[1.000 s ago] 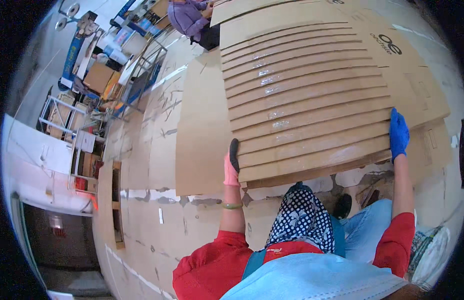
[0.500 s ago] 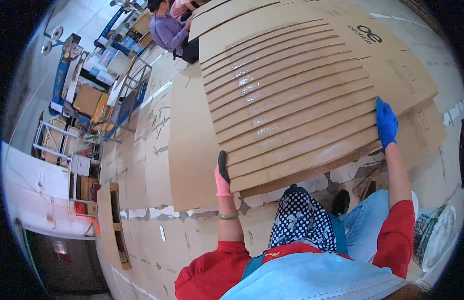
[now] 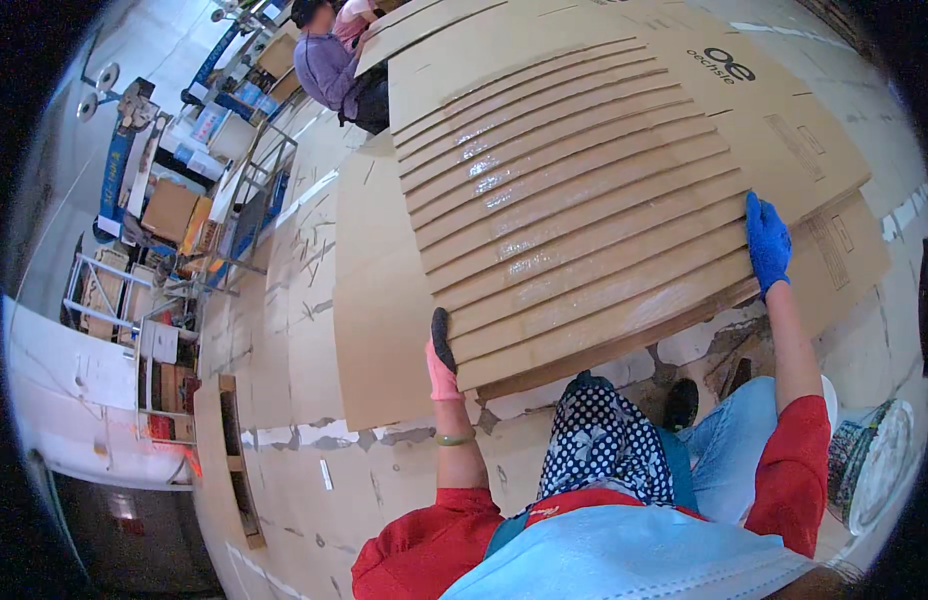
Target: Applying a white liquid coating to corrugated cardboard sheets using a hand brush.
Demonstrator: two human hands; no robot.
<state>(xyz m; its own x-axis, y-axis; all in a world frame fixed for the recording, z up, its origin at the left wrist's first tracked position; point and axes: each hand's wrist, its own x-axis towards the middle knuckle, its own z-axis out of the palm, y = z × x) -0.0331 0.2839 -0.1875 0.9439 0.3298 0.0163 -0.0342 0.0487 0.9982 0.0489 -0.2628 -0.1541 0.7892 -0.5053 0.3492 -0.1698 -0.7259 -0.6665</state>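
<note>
Cardboard sheets (image 3: 584, 240) lie shingled between left hand (image 3: 442, 360) and right hand (image 3: 769, 245), each clasping an edge (likely to steady them).

Brown cardboard sheets (image 3: 584, 215); overlapping, stepped

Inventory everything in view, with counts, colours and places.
Overlapping cardboard sheets: over ten, brown, centre
Larger cardboard sheets: several, brown, beneath and beyond
Plain cardboard sheet: at least one, brown, centre-left
Co-workers: two, purple and pink tops, upper edge
Slanted posts: two, blue, upper left
Boxes: several, brown, upper left
Low frame: one, brown, floor at left
Round container: one, whitish, lower right
Dotted cloth: one, navy and white, lower centre
Left hand: one, pink and black glove, overlapping sheets' left edge
Right hand: one, blue glove, their right edge
</note>
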